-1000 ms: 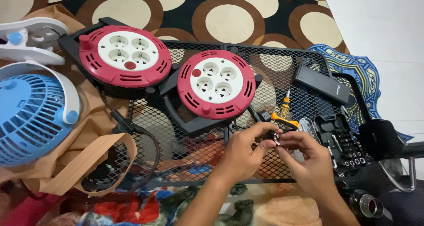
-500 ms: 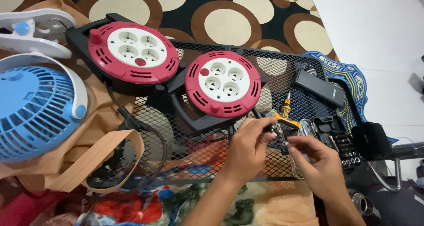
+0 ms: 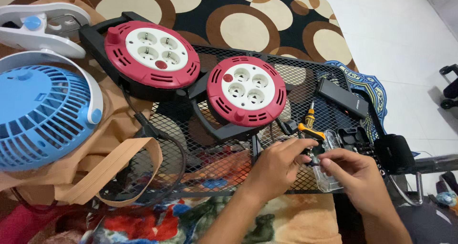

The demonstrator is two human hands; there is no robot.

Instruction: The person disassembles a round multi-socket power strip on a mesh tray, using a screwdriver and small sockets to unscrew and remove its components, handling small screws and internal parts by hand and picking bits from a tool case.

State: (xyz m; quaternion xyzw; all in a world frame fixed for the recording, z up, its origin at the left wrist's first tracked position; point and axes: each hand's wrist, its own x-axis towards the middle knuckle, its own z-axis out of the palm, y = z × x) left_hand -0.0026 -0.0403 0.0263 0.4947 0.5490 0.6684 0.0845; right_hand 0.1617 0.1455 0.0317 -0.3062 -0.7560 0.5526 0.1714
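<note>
Your left hand (image 3: 274, 165) and right hand (image 3: 355, 170) meet over the near right part of the black wire mesh worktop (image 3: 229, 167). The fingers of both hands are pinched nearly shut on a small dark part (image 3: 312, 162) held between the two hands; it is too small to tell what it is. Your left fingers (image 3: 298, 146) curl in from the left, and your right thumb and forefinger close on it from the right.

Just behind the hands lies a screwdriver (image 3: 310, 124) with an orange and black handle, its thin shaft pointing away from you. Under and beside your right hand is a clear plastic lid (image 3: 329, 182), and just beyond it an open black bit case (image 3: 355, 139) with rows of small pieces inside. A flat black box (image 3: 343, 98) rests further back on the mesh, near the right edge.

Two red and white cable reels lie flat on the worktop, sockets facing up: the near reel (image 3: 245, 91) just ahead of your left hand, the far reel (image 3: 152, 53) to its left, the two almost touching. A black cord (image 3: 162, 139) trails from them towards you. On the far left stands a blue and white fan (image 3: 43, 115) on a tan bag (image 3: 119, 124). A rug (image 3: 248, 20) with brown and cream circles covers the floor behind.
</note>
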